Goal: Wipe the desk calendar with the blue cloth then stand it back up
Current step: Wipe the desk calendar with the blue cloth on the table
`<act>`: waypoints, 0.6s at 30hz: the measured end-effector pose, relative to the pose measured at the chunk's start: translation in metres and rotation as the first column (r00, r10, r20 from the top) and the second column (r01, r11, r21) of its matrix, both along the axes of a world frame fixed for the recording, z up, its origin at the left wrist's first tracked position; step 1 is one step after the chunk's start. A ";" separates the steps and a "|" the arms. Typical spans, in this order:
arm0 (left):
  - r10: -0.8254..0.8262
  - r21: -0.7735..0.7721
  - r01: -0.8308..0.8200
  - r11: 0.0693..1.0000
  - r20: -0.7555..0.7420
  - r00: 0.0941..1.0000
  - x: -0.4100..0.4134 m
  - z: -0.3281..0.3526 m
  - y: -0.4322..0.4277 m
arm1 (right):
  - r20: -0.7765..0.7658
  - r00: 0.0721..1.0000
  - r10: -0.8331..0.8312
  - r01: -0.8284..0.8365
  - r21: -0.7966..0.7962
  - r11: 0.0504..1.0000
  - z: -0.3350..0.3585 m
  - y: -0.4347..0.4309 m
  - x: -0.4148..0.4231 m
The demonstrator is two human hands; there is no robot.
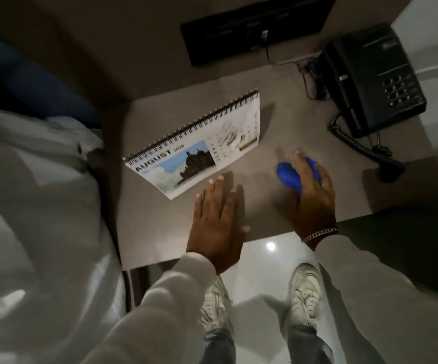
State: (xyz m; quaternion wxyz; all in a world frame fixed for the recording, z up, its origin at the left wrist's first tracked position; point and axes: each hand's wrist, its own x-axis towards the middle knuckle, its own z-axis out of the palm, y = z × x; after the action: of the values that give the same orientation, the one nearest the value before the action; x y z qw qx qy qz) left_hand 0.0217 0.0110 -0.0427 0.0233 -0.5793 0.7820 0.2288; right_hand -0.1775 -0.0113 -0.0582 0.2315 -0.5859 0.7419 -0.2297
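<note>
A spiral-bound desk calendar (194, 148) stands tilted on the brown desk (278, 132), its August page with a building photo facing me. My left hand (216, 222) hovers flat with fingers spread just in front of the calendar's near corner, holding nothing. To the right, my right hand (311, 195) rests on the desk, fingers curled over a bunched blue cloth (290, 176). The cloth lies apart from the calendar, a short way to its right.
A black desk phone (372, 80) with a coiled cord (357, 145) sits at the back right. A black socket panel (254, 27) is on the wall behind. White bedding (29, 206) lies left. The desk's front edge (186, 256) is near my shoes.
</note>
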 end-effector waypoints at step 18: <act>-0.583 -0.125 0.630 0.766 0.277 0.764 0.071 0.108 -0.171 | 0.700 0.588 -0.406 0.657 -0.120 0.744 0.039 -0.016 0.140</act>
State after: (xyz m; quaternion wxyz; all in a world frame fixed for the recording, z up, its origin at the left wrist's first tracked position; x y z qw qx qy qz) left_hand 0.0925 -0.1604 0.0651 0.1222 -0.3143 0.9396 0.0587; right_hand -0.0377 -0.0277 -0.0192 0.2718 -0.2501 0.7045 -0.6060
